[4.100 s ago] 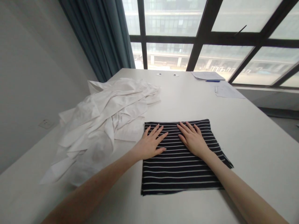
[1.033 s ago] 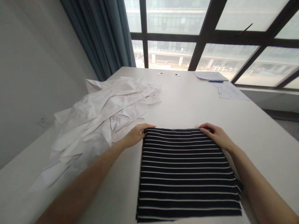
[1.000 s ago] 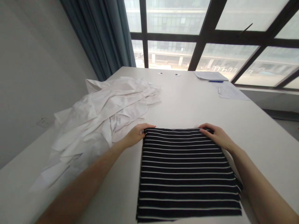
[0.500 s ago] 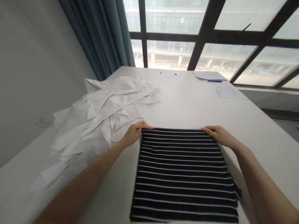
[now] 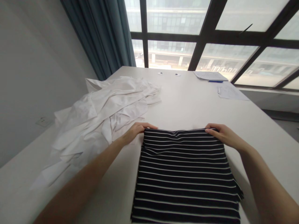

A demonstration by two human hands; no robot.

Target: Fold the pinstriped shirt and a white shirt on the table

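white table [image 5: 184, 104] by window [image 5: 171, 51]; striped cloth [image 5: 187, 177] lying before us, looking mostly squared, far edge not smooth yet. we're pinching far corners, fingers closed, left hand [image 5: 134, 133] and right hand [image 5: 226, 135]. white heap [image 5: 109, 107] lying crumpled, unfolded.

I have the left hand [image 5: 136, 130] on the far left corner of the folded cloth [image 5: 184, 174] and the right hand [image 5: 221, 133] on its far right corner; it spreads over the table [image 5: 179, 105] on their near side. Left of the left hand I see a cloth heap [image 5: 105, 109], and past it a wall outlet [image 5: 43, 121]. Well ahead, between the hands, sit two cable grommets [image 5: 177, 75]. Beyond the right hand lie papers [image 5: 210, 75] and a pen [image 5: 215, 81]. Behind the table is the window [image 5: 173, 53], the curtain [image 5: 102, 37] to its left.
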